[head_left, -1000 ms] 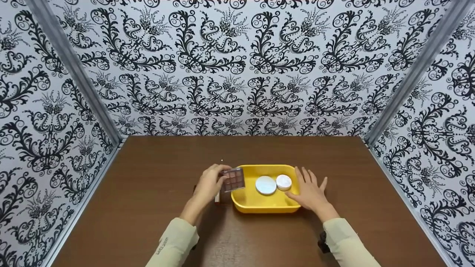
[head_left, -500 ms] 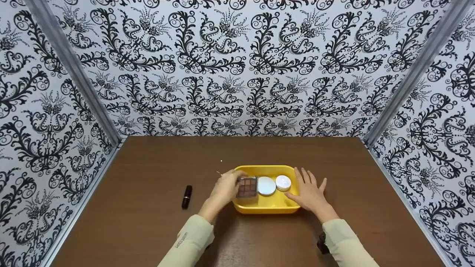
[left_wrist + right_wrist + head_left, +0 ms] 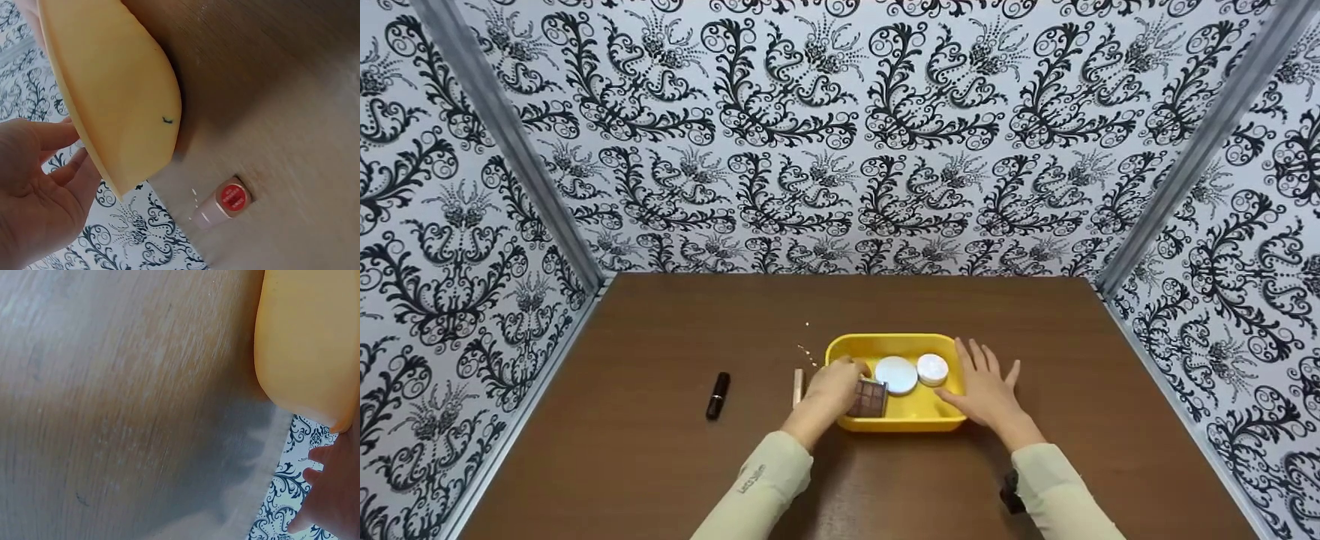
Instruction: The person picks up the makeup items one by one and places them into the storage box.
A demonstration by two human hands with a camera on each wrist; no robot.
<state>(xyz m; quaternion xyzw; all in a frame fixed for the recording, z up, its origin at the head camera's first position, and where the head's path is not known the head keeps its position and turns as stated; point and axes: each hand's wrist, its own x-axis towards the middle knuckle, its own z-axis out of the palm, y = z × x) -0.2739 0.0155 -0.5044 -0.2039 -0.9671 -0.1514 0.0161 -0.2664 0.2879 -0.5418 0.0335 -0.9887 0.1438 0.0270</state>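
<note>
A yellow plastic basin (image 3: 911,424) stands on the brown table. My left hand (image 3: 834,386) reaches over its left side and grips an eyeshadow palette (image 3: 870,400) with several brown pans, low in the basin's front left corner. In the left wrist view the fingertips of this hand (image 3: 48,185) disappear behind the basin's rim (image 3: 70,107). A round white compact (image 3: 896,375) and a smaller white round jar (image 3: 933,370) lie inside, right of the palette. My right hand (image 3: 982,386) rests on the right rim with its fingers spread and straight.
Left of the basin lies a pale pink tube (image 3: 799,386) with a red label on its end, partly behind the left hand. Farther left lies a dark lipstick (image 3: 718,396). Patterned walls (image 3: 840,187) enclose the table at the back and sides.
My left hand has carried the palette from beyond the left rim into the basin, then down toward its front left corner. The dark lipstick has come into view. My right hand stays put.
</note>
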